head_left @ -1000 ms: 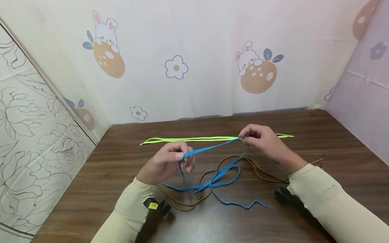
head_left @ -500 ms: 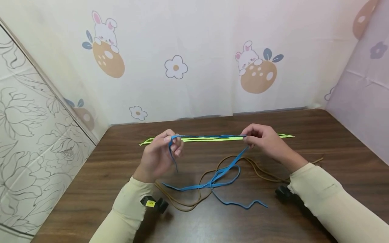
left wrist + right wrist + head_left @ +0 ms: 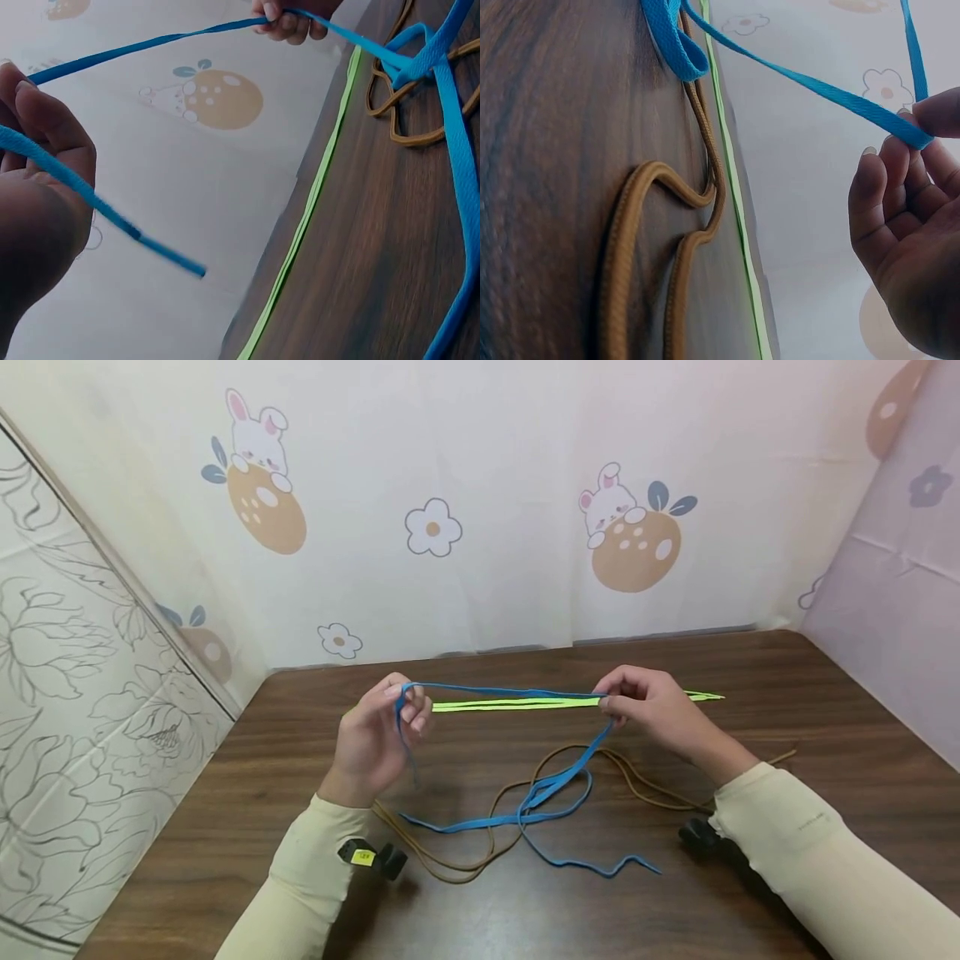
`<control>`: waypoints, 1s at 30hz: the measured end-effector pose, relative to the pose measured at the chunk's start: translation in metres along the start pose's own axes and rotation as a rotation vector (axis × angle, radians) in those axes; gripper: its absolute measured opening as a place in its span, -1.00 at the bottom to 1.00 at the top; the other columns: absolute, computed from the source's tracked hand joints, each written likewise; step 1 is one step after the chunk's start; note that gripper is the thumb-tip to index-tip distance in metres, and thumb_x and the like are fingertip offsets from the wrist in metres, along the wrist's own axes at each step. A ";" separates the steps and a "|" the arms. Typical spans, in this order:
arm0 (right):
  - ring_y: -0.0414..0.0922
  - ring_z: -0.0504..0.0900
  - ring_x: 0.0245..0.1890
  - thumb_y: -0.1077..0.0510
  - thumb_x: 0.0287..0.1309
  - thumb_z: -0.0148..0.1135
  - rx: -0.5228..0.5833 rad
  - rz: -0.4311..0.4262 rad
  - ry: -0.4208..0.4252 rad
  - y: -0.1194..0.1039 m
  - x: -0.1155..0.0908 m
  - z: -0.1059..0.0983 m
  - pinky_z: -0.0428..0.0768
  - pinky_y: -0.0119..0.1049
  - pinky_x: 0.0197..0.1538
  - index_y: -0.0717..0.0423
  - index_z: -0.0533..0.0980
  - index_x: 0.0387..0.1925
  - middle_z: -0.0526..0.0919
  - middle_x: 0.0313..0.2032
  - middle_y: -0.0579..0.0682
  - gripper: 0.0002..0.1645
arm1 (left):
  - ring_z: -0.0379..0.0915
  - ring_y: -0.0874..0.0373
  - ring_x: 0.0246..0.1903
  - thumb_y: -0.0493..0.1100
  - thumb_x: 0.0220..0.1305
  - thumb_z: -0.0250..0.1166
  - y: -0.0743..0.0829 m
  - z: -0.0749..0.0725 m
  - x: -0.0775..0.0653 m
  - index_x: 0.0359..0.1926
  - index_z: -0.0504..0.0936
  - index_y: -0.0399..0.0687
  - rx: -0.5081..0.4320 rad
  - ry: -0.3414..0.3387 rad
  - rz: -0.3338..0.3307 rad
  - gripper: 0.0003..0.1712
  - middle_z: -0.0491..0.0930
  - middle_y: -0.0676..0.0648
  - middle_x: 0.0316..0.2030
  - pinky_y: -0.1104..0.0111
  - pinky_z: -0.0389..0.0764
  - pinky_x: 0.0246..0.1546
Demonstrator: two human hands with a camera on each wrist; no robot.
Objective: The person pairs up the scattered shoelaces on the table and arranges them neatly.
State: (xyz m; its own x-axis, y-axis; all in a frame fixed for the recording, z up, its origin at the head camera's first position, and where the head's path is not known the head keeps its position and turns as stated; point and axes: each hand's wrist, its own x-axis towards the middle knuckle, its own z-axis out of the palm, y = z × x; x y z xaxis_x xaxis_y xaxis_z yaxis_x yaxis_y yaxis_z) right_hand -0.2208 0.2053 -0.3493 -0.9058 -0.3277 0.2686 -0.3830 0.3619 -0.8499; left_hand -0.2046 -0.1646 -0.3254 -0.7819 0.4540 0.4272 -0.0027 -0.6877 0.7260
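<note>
A flat blue shoelace (image 3: pixel 510 690) stretches nearly level above the table between both hands. My left hand (image 3: pixel 375 735) pinches it near one end between thumb and fingers, and the short tip (image 3: pixel 172 256) dangles below. With thumb and fingertips, my right hand (image 3: pixel 648 706) pinches the same lace further along; from there it slopes down to the table. The rest of the blue lace lies in loose loops, crossing over a brown round shoelace (image 3: pixel 465 865). In the right wrist view the blue lace (image 3: pixel 840 97) bends sharply at the right fingertips.
A neon yellow-green shoelace (image 3: pixel 487 704), folded lengthwise, lies straight across the back of the wooden table (image 3: pixel 570 910). Behind it hangs a cloth (image 3: pixel 510 593) printed with rabbits and flowers. Each forearm wears a small black wrist camera (image 3: pixel 367 857).
My left hand has moved left and up with the lace end, lengthening the span between the hands. My right hand has stayed almost in place. The loops on the table look the same.
</note>
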 end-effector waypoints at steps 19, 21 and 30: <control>0.02 0.55 -0.37 0.19 0.41 0.20 -0.030 0.026 0.027 -0.001 0.000 -0.007 0.63 -0.22 -0.26 0.22 0.56 -0.05 0.59 -0.31 0.18 -0.80 | 0.35 0.16 -0.48 -0.23 0.57 -0.35 0.004 -0.035 -0.005 -0.43 0.45 -0.13 -0.074 0.194 0.043 -0.50 0.40 -0.01 -0.51 0.43 0.45 -0.37; 0.01 0.56 -0.37 0.19 0.40 0.20 -0.032 0.028 0.031 -0.001 0.000 -0.007 0.63 -0.21 -0.26 0.22 0.56 -0.05 0.58 -0.31 0.21 -0.80 | 0.34 0.17 -0.48 -0.22 0.57 -0.34 0.004 -0.039 -0.006 -0.43 0.46 -0.13 -0.071 0.221 0.041 -0.50 0.40 0.00 -0.51 0.44 0.44 -0.38; 0.00 0.56 -0.40 0.19 0.39 0.22 -0.036 0.021 0.050 0.001 0.001 -0.010 0.64 -0.21 -0.27 0.25 0.57 -0.06 0.58 -0.34 0.22 -0.80 | 0.35 0.16 -0.49 -0.22 0.57 -0.29 0.004 -0.049 -0.008 -0.42 0.49 -0.16 -0.073 0.256 0.020 -0.52 0.41 -0.02 -0.52 0.44 0.44 -0.39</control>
State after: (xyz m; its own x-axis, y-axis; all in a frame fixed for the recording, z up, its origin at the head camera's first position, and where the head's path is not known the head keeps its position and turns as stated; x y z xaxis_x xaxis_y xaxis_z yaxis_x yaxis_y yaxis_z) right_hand -0.2234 0.2142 -0.3453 -0.9214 -0.2758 0.2739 -0.3690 0.3996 -0.8391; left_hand -0.2291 -0.1985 -0.3527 -0.9144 0.2881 0.2843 -0.0230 -0.7383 0.6741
